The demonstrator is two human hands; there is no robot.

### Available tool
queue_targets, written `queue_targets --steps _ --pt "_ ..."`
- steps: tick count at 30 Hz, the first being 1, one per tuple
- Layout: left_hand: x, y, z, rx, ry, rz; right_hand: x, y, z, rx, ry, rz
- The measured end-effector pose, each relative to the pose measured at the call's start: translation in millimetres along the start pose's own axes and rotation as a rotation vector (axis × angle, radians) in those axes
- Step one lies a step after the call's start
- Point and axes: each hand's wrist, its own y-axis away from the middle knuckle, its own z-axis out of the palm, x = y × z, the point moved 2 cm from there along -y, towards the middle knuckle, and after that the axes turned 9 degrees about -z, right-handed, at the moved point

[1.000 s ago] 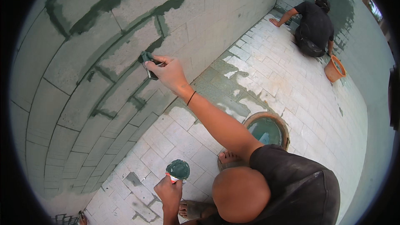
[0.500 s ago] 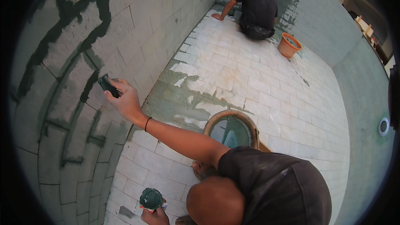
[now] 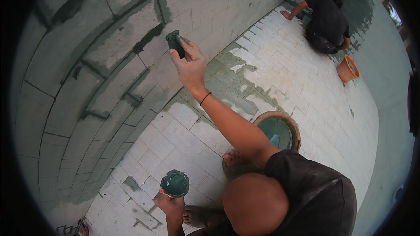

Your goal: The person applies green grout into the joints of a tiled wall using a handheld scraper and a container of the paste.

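My right hand [image 3: 191, 65] reaches out to the tiled wall [image 3: 127, 30], fingers closed around a small dark spreader [image 3: 175, 43] coated in green paste. Beside the spreader, dark green grout strips [image 3: 148, 38] run along the wall's joints. Whether the spreader touches the wall, I cannot tell. Low in the view, my left hand [image 3: 171, 204] grips a small round cup [image 3: 175, 183] of dark green paste, its rim smeared. Between my arm and the floor tiles, a brown-rimmed bucket [image 3: 294, 124] holds greenish liquid and a pale blue object [image 3: 274, 140].
A person in dark clothes [image 3: 326, 24] crouches at the far wall, next to an orange bucket [image 3: 348, 69]. Green residue [image 3: 227, 72] covers floor tiles along the wall's foot. My bent knee [image 3: 256, 203] and feet are close below. A dark grid-like object [image 3: 68, 230] shows at lower left.
The view has turned, so the wall and buckets appear farther right. My left hand and its cup show higher in view. My right hand stays by the same grout strip with the spreader.
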Motion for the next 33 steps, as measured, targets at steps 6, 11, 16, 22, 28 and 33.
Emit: queue_targets --steps 6,11,16,22,28,33 --pt "14.9 -3.9 -6.6 -0.04 -0.086 0.071 12.6 4.2 7.4 -0.098 0.238 -0.159" --pt "10.1 -1.9 -5.8 -0.029 -0.062 0.073 -1.1 -12.8 27.6 -0.125 0.308 -0.34" --pt "18.0 -6.3 -1.7 -0.037 -0.116 0.101 11.3 -16.0 26.4 -0.145 0.436 -0.384" --pt "19.5 -4.6 -1.6 -0.033 -0.125 0.124 -3.0 -18.0 8.1 -0.185 0.494 -0.263" --pt "17.7 -0.5 -9.8 -0.007 -0.167 0.102 -23.7 -40.7 25.6 -0.067 0.126 0.224" --pt "17.8 -1.4 -10.4 0.003 -0.153 0.107 -21.6 -22.2 44.1 -0.146 0.216 0.091"
